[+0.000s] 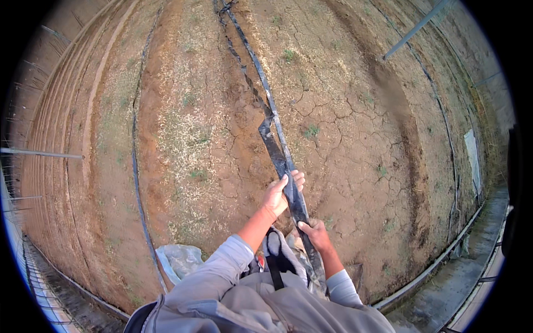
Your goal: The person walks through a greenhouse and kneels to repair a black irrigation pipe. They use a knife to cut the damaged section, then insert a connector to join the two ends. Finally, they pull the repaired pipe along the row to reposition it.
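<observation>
A long, flat black drip tape runs from the far middle of the field toward my body. Part of it is twisted and folded beside a straighter strand, and the two come together near my hands. My left hand is closed around the tape, with the thumb on top and the fingertips showing on the right side. Nearer to me, my right hand grips the same tape from the right, thumb over it. Past that hand, the tape trails down beside my right leg, where its end is hidden.
Cracked brown soil surrounds me, with dry straw-like litter to the left. Thin dark lines lie along the rows. Clear plastic sheeting rests by my left side. Metal posts stand at both sides. A concrete edge borders the right.
</observation>
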